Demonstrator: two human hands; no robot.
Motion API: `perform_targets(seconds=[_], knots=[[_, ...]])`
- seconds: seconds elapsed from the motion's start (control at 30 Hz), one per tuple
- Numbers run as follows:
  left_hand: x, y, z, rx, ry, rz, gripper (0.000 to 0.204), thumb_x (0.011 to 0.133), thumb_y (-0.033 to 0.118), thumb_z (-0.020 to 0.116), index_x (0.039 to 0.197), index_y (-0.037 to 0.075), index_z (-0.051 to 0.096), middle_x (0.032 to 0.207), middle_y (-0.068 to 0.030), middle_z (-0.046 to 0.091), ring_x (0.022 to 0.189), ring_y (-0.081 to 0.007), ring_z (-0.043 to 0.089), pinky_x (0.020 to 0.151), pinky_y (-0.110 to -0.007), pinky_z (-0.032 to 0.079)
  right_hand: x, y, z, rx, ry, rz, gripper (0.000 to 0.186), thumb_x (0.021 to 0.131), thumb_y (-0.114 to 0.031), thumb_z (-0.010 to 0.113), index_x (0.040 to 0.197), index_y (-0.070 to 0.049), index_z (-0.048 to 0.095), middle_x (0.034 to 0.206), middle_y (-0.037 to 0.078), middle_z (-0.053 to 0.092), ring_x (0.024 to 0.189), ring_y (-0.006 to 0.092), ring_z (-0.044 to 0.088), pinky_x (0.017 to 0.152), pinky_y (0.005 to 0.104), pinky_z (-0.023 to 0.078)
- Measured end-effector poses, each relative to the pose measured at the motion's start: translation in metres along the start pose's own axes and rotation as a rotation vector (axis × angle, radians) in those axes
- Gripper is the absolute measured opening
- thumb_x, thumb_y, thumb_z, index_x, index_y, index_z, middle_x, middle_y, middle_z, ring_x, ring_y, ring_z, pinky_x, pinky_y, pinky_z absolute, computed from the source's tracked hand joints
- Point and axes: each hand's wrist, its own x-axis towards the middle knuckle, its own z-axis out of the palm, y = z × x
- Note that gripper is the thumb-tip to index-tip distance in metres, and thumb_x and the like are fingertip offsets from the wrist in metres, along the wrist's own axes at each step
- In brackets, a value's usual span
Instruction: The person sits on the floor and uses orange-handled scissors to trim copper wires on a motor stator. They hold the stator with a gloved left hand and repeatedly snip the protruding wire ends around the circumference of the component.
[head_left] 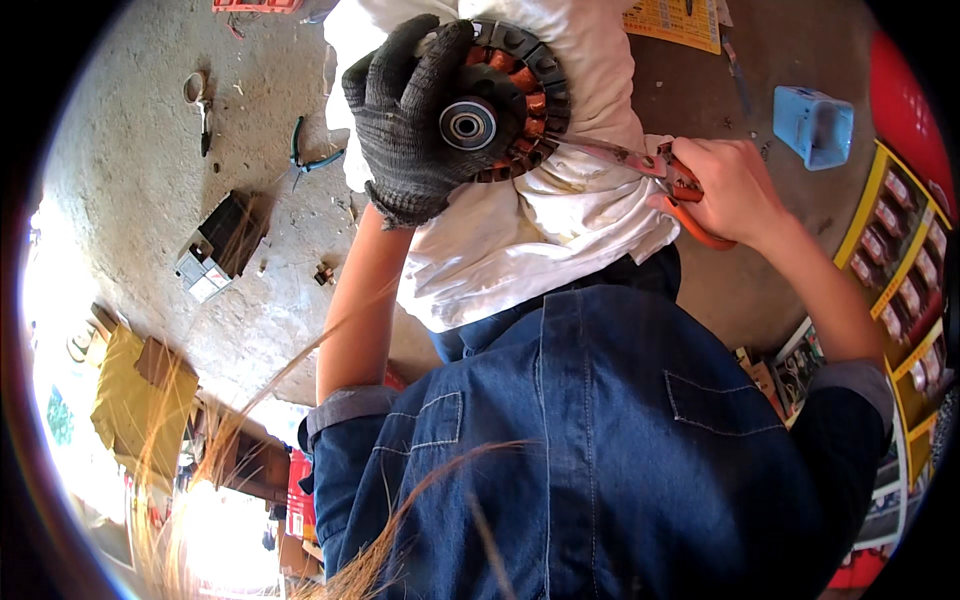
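Observation:
My left hand (403, 125), in a dark grey knit glove, grips a round motor stator (530, 88) with copper windings and a bearing (467, 125) at its centre. The stator rests on a crumpled white cloth (519, 256) over my lap. My bare right hand (730, 190) is closed on orange-handled scissors (701, 232), whose blades point left to the windings on the stator's lower right side. Whether the tips are cutting anything is too small to tell.
Pliers (316, 160), small scissors (203, 110) and a dark open box (215, 245) lie on the concrete floor (130, 220) at left. A blue plastic container (810, 125), a yellow sheet (670, 20) and a yellow-framed rack of packaged items (900, 260) are at right.

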Motion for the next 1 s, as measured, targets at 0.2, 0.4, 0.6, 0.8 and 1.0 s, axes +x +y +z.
perform_targets(seconds=[0.2,0.4,0.6,0.8,1.0], knots=[[0.001,-0.006,-0.007,-0.038,-0.052,-0.020,0.078,0.060,0.037,0.084,0.128,0.007,0.061,0.123,-0.0212,0.059,0.104,-0.0398,0.057,0.090,-0.050,0.043,0.004,-0.020,-0.008,-0.031,-0.043,0.056,0.049,0.081,-0.047,0.077,0.079,-0.004,0.055,0.067,0.014,0.063,0.065,0.0387,0.064,0.056,0.0439,0.049],[-0.004,-0.009,-0.007,-0.079,-0.040,-0.030,0.081,0.060,0.037,0.084,0.132,0.009,0.059,0.126,-0.0196,0.057,0.107,-0.0398,0.055,0.092,-0.050,0.042,0.004,-0.031,-0.016,-0.051,-0.129,0.110,0.048,0.084,-0.045,0.075,0.070,-0.004,0.054,0.061,0.014,0.060,0.062,0.0386,0.063,0.055,0.0436,0.049],[-0.004,-0.011,-0.009,-0.087,-0.068,-0.020,0.083,0.059,0.042,0.083,0.132,0.009,0.059,0.128,-0.0194,0.057,0.107,-0.0393,0.055,0.093,-0.050,0.041,0.012,-0.002,0.009,-0.131,0.029,-0.045,0.047,0.085,-0.043,0.075,0.069,-0.004,0.054,0.060,0.013,0.060,0.061,0.0364,0.063,0.054,0.0428,0.049],[-0.003,-0.009,-0.009,-0.009,-0.093,-0.015,0.086,0.057,0.045,0.084,0.132,0.010,0.060,0.128,-0.0197,0.057,0.106,-0.0390,0.055,0.092,-0.050,0.041,0.018,0.021,0.029,-0.101,0.109,-0.138,0.043,0.083,-0.041,0.076,0.072,-0.005,0.054,0.063,0.012,0.061,0.060,0.0353,0.062,0.055,0.0430,0.049],[0.001,-0.027,0.003,-0.155,-0.042,0.007,0.069,0.065,0.037,0.085,0.125,0.010,0.065,0.124,-0.0141,0.063,0.112,-0.0324,0.059,0.095,-0.044,0.042,0.063,0.069,0.044,-0.127,0.207,-0.493,0.034,0.066,-0.023,0.079,0.085,-0.004,0.058,0.075,0.012,0.064,0.070,0.0325,0.065,0.060,0.0425,0.052]])
